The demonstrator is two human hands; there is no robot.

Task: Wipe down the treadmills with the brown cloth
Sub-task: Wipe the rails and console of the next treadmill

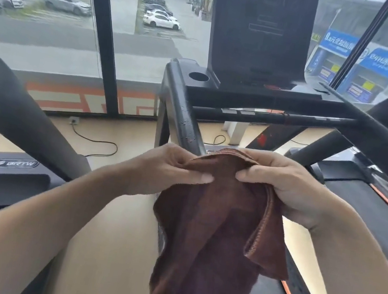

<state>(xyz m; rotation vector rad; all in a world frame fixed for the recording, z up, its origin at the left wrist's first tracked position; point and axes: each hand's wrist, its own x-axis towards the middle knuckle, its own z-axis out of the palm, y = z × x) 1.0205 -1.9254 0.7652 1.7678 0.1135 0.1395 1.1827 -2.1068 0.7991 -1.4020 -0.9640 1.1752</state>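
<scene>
The brown cloth point(214, 217) is held up in the air by both hands, just in front of the treadmill point(260, 99), and touches no part of the machine. The top edge of the cloth is pinched by the left hand point(171, 168) between thumb and fingers, and gripped by the right hand point(291, 188) with curled fingers; each grip is clamped on the cloth, the two sitting close together along that edge. From there the cloth hangs straight down in loose folds, so its long axis runs vertically, below the hands.

Beyond and just above the hands lies the treadmill's side rail point(182, 116), which rises away towards the cup holder point(198, 76) and the dark screen point(261, 29). The horizontal crossbar point(269, 117) runs rightwards from that rail. Judged from this layout, the rail is the nearest surface to be wiped, and it lies slightly nearer the left hand than the right. The cloth would probably need to be gathered or folded first, since the hanging length is not yet bunched for wiping.
</scene>
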